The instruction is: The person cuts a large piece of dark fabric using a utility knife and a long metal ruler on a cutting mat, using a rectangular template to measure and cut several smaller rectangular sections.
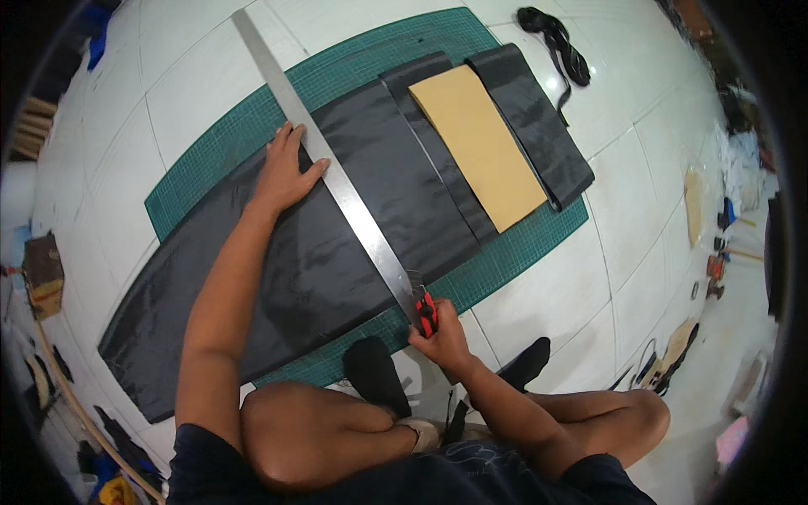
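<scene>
A long steel ruler (353, 206) lies slantwise across a dark grey sheet of fabric (252, 278). My left hand (286, 172) rests flat at the ruler's upper half, fingers and thumb spread, with fingertips touching its edge. Around a red and black utility knife (427, 315) my right hand (444, 337) is closed, at the ruler's near end; the blade tip is too small to make out. Under the fabric is a green cutting mat (202, 181). A tan rectangular piece (480, 147) lies on the fabric's right part, beside a folded dark piece (534, 118).
A bundle of black strap (555, 42) lies on the white tile floor (648, 177) at the far right. My crossed legs and dark socks (370, 370) are just below the mat. Along the right edge are scattered tools and scraps; a brown box (44, 273) stands at left.
</scene>
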Demonstrator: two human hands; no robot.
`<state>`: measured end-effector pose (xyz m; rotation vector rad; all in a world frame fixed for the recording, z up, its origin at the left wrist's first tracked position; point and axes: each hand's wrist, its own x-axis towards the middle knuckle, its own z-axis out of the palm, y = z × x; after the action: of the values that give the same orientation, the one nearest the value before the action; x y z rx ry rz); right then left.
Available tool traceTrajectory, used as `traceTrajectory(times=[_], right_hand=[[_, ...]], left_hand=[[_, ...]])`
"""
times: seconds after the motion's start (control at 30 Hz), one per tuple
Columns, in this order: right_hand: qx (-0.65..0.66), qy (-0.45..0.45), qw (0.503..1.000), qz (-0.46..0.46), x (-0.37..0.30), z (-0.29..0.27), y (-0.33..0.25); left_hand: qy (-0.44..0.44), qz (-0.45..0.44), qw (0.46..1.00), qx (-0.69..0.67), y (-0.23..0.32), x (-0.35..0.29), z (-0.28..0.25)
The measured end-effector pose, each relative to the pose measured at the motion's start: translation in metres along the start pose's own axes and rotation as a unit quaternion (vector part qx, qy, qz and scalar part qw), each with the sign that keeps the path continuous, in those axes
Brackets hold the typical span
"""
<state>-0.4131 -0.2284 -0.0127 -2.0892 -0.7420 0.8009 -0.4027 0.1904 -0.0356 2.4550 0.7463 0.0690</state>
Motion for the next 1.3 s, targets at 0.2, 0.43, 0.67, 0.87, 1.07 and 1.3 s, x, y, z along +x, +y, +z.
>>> traceTrajectory(times=[0.2,0.43,0.67,0.87,1.07,1.3], right_hand=[[-0.036,0.025,0.993,0.106,-0.002,0.016,-0.024],[-0.158,0.255,0.929,0.216,0.031,-0.074,0.038],[-0.238,0.325,0.881,0.250,0.047,-0.126,0.088],[-0.189,0.420,0.887,0.020,0.112,-0.141,0.061],[-0.209,0.212,0.955,0.000,0.298,-0.172,-0.014],[-0.367,0.130,0.910,0.141,0.352,-0.152,-0.040]], left_hand=[[-0.035,0.020,0.999,0.028,-0.005,-0.003,-0.005],[-0.085,0.024,0.995,0.044,0.000,-0.009,-0.026],[-0.091,0.008,0.993,0.075,0.004,-0.003,-0.016],[-0.093,0.017,0.991,0.092,0.001,-0.008,-0.019],[-0.096,-0.008,0.993,0.062,-0.001,-0.003,-0.023],[-0.084,-0.015,0.995,0.050,0.004,-0.006,-0.022]])
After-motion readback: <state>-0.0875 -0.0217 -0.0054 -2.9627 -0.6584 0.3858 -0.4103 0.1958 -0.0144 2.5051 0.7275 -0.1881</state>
